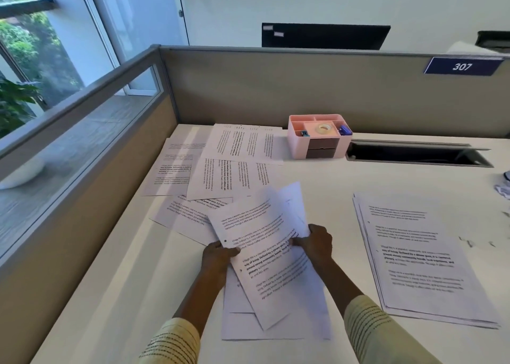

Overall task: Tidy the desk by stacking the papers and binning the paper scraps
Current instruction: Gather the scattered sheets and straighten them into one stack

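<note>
Both hands on paper. My left hand (218, 254) pinches the left edge of the top sheet (265, 256), thumb on the printed face, fingers under. My right hand (317, 242) grips the right edge of the same bundle, thumb over the text, with a second sheet (294, 201) fanning out behind it. A few more pages (276, 325) lie skewed under the bundle near the desk's front edge; can't tell if they're lifted or flat on the desk (132, 294).

Step in hand, my read: gathering loose papers into one bundle, stacking part of the task, roughly midway. A neat finished stack (422, 267) sits well to my right. Loose sheets (229, 167) are spread at the back left, overlapping, some running under the bundle's far edge. Pink organiser (320, 137) with a tape roll sits behind them against the partition.

Next move probably calls for squaring these edges, then either sweeping in the back-left sheets or setting the bundle on the right-hand stack. Scraps: a crumpled bit (503, 191) at the far right edge, small dark flecks nearby; not binned yet. No bin in view.
</note>
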### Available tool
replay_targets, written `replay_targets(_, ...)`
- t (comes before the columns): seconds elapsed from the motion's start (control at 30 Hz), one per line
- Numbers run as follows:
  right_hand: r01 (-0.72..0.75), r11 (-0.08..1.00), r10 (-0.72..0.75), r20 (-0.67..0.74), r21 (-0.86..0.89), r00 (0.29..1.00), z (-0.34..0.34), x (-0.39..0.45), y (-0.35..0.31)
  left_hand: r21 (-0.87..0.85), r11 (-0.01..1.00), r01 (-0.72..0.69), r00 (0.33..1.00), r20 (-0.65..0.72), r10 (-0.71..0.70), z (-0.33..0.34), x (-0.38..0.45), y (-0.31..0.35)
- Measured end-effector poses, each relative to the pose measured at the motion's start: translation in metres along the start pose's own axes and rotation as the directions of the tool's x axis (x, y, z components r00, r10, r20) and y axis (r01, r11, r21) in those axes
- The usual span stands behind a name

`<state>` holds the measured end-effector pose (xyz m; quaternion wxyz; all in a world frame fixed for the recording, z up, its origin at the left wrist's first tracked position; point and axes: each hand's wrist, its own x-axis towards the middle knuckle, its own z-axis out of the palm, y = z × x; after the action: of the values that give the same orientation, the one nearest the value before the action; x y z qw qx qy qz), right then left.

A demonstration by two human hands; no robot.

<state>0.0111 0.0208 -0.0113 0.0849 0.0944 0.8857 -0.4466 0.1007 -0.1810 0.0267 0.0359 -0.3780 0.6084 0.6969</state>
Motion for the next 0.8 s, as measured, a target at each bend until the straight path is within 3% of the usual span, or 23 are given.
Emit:
replay_targets(0.13, 0.214, 0.964, -0.214, -0.017, 0.157, 0.977, -0.020, 0.000, -0.001, -0.002, 0.999, -0.047, 0.998, 0.031, 0.047, 0.005, -0.004, -0.001)
replay_targets(0.27, 0.339, 0.913, -0.347, -0.006, 0.228, 0.938, -0.057, -0.004, -0.025, -0.049, 0.993, -0.108, 0.987, 0.113, 0.113, 0.010, -0.001, 0.008)
replay_targets(0.43, 0.355, 0.801, -0.374, -0.060, 0.483, 0.926, -0.103, -0.015, -0.065, -0.111, 0.959, -0.261, 0.946, 0.167, 0.277, 0.017, 0.003, 0.036)
replay_targets(0.53, 0.318, 0.727, -0.362, -0.054, 0.608, 0.930, -0.122, -0.016, -0.077, -0.162, 0.893, -0.419, 0.852, 0.270, 0.449, 0.020, 0.000, 0.059)
replay_targets(0.6, 0.317, 0.691, -0.371, -0.058, 0.650, 0.927, -0.131, -0.015, -0.080, -0.204, 0.869, -0.450, 0.797, 0.348, 0.494, 0.022, -0.005, 0.074)
replay_targets(0.8, 0.374, 0.705, -0.411, -0.082, 0.602, 0.908, -0.156, -0.001, -0.078, -0.274, 0.849, -0.452, 0.812, 0.268, 0.519, 0.036, -0.012, 0.104)
